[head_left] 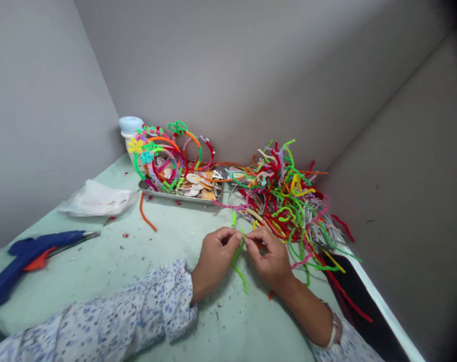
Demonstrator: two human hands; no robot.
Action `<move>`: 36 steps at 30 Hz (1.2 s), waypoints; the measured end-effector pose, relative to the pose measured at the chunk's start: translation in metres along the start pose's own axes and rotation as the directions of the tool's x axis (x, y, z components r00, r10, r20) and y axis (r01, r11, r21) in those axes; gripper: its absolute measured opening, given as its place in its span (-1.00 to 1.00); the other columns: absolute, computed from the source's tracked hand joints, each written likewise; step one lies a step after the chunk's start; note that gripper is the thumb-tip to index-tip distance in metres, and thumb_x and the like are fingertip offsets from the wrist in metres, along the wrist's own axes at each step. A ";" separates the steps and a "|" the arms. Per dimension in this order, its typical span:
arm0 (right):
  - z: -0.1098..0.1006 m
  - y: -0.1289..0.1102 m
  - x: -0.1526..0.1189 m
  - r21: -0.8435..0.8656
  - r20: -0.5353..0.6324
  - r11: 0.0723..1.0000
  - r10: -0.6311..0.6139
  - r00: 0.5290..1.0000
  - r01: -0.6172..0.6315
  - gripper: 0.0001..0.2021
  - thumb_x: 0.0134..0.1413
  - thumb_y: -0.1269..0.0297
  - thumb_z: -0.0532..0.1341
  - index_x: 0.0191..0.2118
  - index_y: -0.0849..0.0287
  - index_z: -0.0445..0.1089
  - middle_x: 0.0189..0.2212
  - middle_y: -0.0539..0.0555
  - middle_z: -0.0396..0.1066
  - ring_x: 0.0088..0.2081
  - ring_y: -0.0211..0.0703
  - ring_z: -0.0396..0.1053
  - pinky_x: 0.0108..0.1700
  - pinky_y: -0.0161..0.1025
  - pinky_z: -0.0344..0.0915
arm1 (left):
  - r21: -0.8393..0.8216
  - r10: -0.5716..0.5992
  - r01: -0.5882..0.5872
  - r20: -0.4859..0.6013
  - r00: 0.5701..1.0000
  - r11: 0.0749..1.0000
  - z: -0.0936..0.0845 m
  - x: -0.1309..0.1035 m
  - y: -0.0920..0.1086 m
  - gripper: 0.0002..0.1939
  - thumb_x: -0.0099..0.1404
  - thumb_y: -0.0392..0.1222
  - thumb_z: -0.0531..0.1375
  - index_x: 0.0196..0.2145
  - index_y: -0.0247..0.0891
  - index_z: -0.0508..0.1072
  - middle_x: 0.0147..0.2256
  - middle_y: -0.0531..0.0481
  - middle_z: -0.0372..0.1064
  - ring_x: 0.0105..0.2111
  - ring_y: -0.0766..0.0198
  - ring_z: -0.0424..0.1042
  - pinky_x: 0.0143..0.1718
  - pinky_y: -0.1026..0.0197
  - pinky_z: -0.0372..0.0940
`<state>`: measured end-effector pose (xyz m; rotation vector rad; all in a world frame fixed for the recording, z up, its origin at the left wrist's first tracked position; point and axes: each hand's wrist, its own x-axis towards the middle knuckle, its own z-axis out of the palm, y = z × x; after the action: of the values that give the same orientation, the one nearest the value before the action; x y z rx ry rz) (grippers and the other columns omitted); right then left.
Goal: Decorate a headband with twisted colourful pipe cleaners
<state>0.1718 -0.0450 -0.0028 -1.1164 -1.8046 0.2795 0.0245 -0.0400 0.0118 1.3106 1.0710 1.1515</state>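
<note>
A bright green pipe cleaner (240,274) is pinched between both hands over the middle of the table, its lower end hanging down in a curve. My left hand (218,257) grips it from the left with thumb and forefinger. From the right, my right hand (269,256) pinches the same piece, the fingertips of both hands almost touching. A short green end (234,218) shows just above the fingers. Close behind my right hand lies a big tangled heap of coloured pipe cleaners (285,201).
A metal tray (183,197) holds shell-like pieces and several wrapped hoops (164,156). Behind it stands a white bottle with a blue lid (131,125). A plastic bag (98,199) and a blue glue gun (35,251) lie at left. An orange pipe cleaner (147,215) lies before the tray.
</note>
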 end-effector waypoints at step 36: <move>-0.004 -0.002 0.007 0.028 0.070 0.988 0.151 0.986 -0.153 -0.96 0.09 0.34 0.16 -0.36 0.13 0.34 -0.45 0.00 0.36 -0.40 -0.21 0.33 -0.35 -0.28 0.27 | 0.034 0.103 -0.104 0.043 0.994 0.994 -0.006 0.009 0.000 -0.83 0.24 -0.19 0.09 -0.32 -0.29 0.44 -0.37 -0.01 0.38 -0.30 0.26 0.33 -0.22 0.26 0.22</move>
<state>0.1735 -0.0421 0.0046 -1.2366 -1.7696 0.4414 0.0202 -0.0307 0.0124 1.4267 1.0085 1.1816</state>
